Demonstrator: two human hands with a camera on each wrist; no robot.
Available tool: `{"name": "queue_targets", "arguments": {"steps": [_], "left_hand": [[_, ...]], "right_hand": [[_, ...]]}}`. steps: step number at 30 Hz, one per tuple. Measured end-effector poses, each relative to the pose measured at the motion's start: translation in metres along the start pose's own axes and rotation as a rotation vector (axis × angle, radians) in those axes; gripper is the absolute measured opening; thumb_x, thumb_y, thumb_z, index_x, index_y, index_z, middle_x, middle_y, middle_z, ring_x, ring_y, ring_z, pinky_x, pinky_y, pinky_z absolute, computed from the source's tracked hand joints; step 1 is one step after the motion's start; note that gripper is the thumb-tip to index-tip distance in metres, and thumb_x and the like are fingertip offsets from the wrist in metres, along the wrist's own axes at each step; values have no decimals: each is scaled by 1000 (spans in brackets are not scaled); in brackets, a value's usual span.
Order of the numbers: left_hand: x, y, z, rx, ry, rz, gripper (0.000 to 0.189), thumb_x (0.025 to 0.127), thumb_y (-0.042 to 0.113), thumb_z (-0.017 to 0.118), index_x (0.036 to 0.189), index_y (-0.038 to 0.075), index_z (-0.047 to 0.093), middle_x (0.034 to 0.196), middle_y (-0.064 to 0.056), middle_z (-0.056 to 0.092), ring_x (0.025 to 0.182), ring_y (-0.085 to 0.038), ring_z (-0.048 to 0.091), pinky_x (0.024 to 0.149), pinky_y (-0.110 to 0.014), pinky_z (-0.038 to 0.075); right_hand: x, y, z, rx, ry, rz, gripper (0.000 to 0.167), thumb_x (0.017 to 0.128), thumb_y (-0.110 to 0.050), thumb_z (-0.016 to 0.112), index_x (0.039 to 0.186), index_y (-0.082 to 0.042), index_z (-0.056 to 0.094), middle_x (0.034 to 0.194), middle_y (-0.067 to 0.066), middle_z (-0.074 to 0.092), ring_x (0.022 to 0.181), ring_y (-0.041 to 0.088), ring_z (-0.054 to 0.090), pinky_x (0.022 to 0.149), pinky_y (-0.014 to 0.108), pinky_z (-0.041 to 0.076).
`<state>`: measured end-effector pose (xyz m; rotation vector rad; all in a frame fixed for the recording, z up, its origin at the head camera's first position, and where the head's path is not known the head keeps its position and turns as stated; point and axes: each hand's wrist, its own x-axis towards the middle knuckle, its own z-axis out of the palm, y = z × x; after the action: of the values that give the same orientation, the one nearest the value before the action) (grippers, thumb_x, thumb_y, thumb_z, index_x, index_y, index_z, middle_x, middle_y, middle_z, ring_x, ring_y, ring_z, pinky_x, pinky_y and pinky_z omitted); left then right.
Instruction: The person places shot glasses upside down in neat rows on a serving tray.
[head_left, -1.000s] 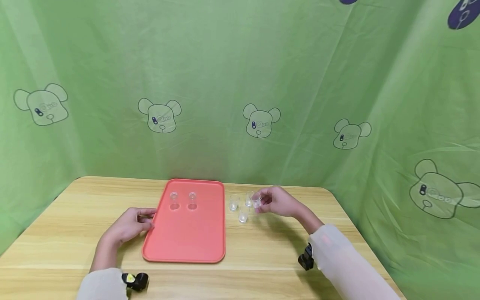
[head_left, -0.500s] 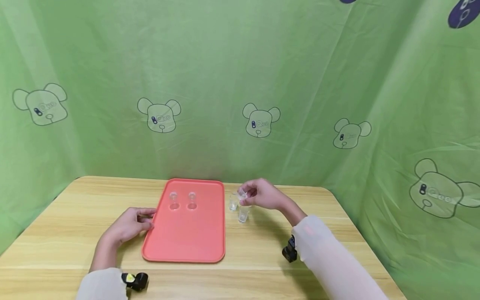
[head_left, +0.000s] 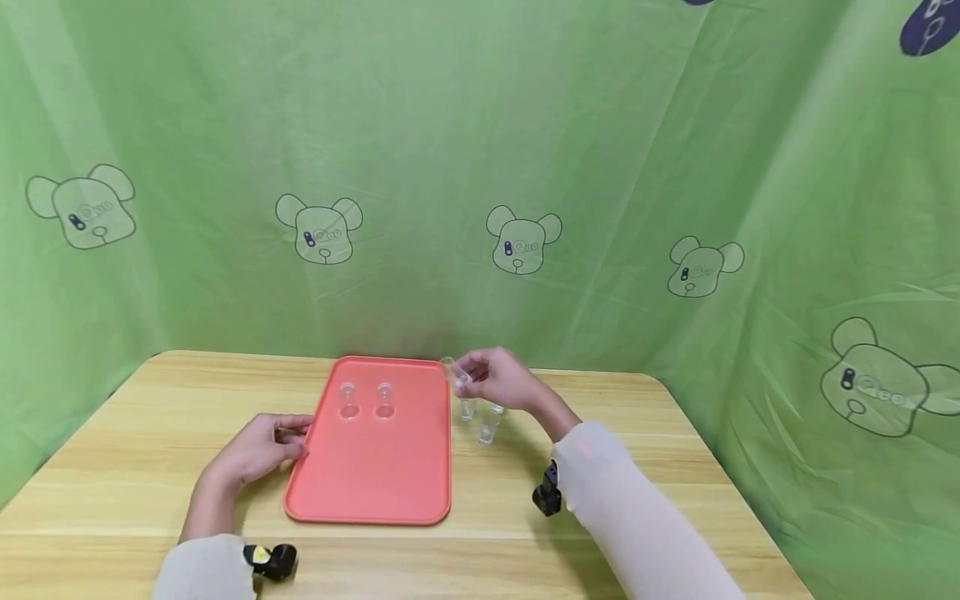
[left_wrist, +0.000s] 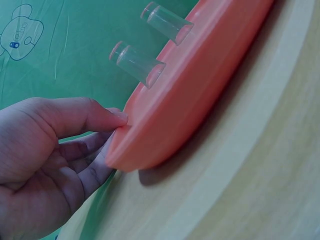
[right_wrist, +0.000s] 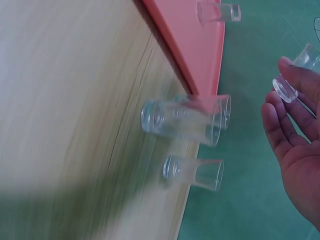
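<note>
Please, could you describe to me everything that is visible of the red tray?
The red tray looks like smooth plastic, coral in tone, with a rectangular shape, rounded corners and a low raised rim. It rests on the wooden table, its longer sides running away from the person. On its far part stand two clear glasses, upside down. The left hand holds its left edge, thumb on the rim.

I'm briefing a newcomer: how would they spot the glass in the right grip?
On the wooden table lies a red tray. Near its far right corner, the person's right grip pinches a small clear glass. It alone is held aloft; the other glasses stand on tray or table.
</note>
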<state>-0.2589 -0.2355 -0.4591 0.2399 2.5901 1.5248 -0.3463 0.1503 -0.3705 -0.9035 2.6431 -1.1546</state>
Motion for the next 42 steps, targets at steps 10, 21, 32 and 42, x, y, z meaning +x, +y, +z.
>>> {"name": "queue_targets", "arguments": {"steps": [10, 21, 32, 42], "left_hand": [[2, 0, 0, 17, 4, 3, 50, 91, -5, 65, 139, -14, 54, 127, -27, 65, 103, -27, 66, 81, -28, 56], [1, 0, 1, 8, -2, -3, 51, 91, -5, 64, 140, -13, 53, 130, -28, 63, 105, -29, 67, 80, -27, 56], [1, 0, 1, 15, -1, -10, 50, 91, -4, 65, 140, -13, 53, 130, -28, 63, 106, -29, 67, 82, -27, 56], [0, -1, 0, 30, 2, -3, 49, 93, -3, 65, 140, -12, 54, 130, -27, 64, 105, -28, 68, 83, -28, 56]], "right_hand": [[16, -5, 15, 3, 104, 17, 35, 87, -7, 81, 119, -2, 70, 100, 4, 73, 89, 16, 68, 81, 28, 58], [27, -7, 28, 80, 200, 31, 29, 84, -4, 83, 103, -4, 61, 97, 7, 66, 87, 17, 64, 79, 28, 57], [33, -2, 38, 64, 222, 28, 26, 86, -3, 81, 106, -3, 64, 96, 6, 66, 87, 17, 63, 79, 27, 57], [35, -3, 44, 93, 189, 78, 27, 91, -1, 74, 117, 4, 67, 93, 6, 66, 86, 17, 63, 75, 26, 56]]}}
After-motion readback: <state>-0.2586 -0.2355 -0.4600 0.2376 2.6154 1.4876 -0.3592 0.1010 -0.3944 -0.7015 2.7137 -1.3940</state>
